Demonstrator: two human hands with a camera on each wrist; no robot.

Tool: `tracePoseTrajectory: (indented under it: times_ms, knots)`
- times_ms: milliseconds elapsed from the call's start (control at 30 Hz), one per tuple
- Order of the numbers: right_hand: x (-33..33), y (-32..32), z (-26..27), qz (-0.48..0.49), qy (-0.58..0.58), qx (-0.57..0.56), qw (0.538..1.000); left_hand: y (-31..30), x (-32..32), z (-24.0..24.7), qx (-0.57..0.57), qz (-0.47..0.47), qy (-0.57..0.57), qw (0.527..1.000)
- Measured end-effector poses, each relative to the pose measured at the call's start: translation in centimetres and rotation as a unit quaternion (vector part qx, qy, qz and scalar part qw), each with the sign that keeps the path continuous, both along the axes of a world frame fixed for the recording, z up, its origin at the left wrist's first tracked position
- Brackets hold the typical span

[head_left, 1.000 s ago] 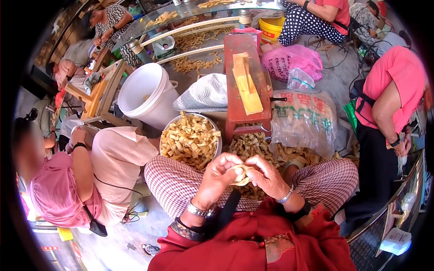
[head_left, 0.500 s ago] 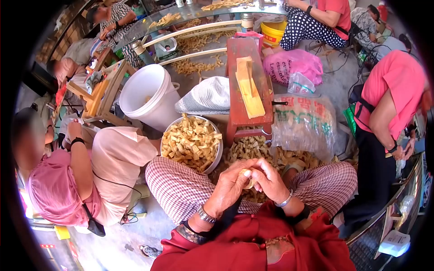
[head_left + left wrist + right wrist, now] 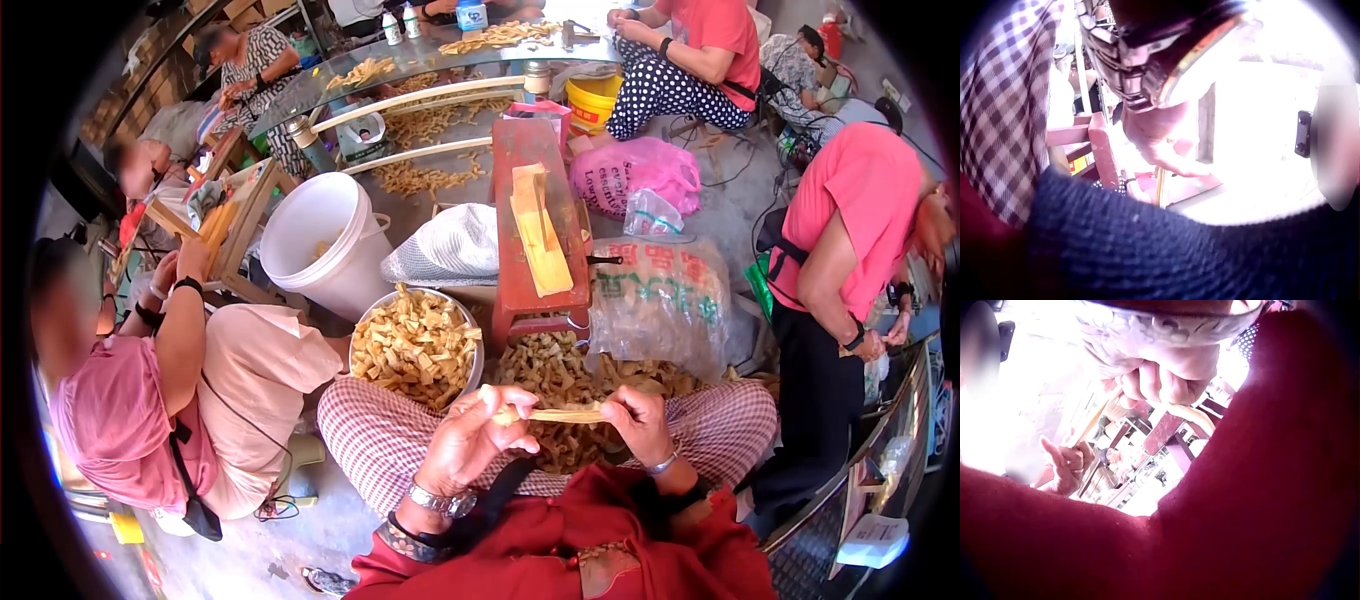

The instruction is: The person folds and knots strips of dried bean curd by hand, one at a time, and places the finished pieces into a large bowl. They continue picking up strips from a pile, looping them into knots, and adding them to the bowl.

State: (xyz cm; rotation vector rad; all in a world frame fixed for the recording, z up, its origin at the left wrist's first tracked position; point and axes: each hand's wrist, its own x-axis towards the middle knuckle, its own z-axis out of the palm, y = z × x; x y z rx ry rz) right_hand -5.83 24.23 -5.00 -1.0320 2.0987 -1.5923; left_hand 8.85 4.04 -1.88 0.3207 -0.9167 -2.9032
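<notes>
A pale yellow strip point(image 3: 565, 414) is stretched level between the two hands above the lap in the head view. My left hand point(image 3: 460, 445) pinches its left end, some fingers raised; my right hand point(image 3: 642, 428) grips the other end with curled fingers. In the left wrist view the left hand point(image 3: 1159, 139) is overexposed, with a strip point(image 3: 1161, 186) below its fingers. The right wrist view shows the right hand's point(image 3: 1163, 378) folded fingers on the strip point(image 3: 1099, 419), and the left hand point(image 3: 1066, 465) farther off. Beyond the lap stands a basin point(image 3: 478, 362) heaped with yellow knotted pieces point(image 3: 415, 340).
A red bench point(image 3: 510, 190) holds flat yellow sheets point(image 3: 538, 235). Left of it are a white bucket point(image 3: 315, 230) and a mesh sack point(image 3: 450, 245); right, a clear plastic bag point(image 3: 660, 300). Loose pieces point(image 3: 550, 370) lie on the floor. Other people sit on both sides.
The hands were close together around a small folded yellow piece; now they are apart with a straight strip between them. The person at left has raised their forearms.
</notes>
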Motion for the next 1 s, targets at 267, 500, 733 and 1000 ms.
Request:
tracePoseTrajectory:
  times_ms: [267,500,733,1000]
  knots:
    - [0.7,-0.8,-1.7,0.046,-0.14,0.054,0.988,0.2,-2.0,-0.2,-0.169,0.05,-0.088,0.98]
    - [1.3,-1.8,-2.1,0.097,-0.253,0.067,0.96,0.1,-2.1,-2.6,-0.217,0.054,-0.167,0.96]
    - [1.6,-4.5,-1.2,0.166,-0.043,0.059,0.983,0.2,-2.6,-2.0,-0.199,0.072,-0.178,0.961]
    - [-2.7,-4.6,4.6,0.14,0.01,0.113,0.984,-2.5,-4.4,0.3,-0.161,0.174,-0.112,0.965]
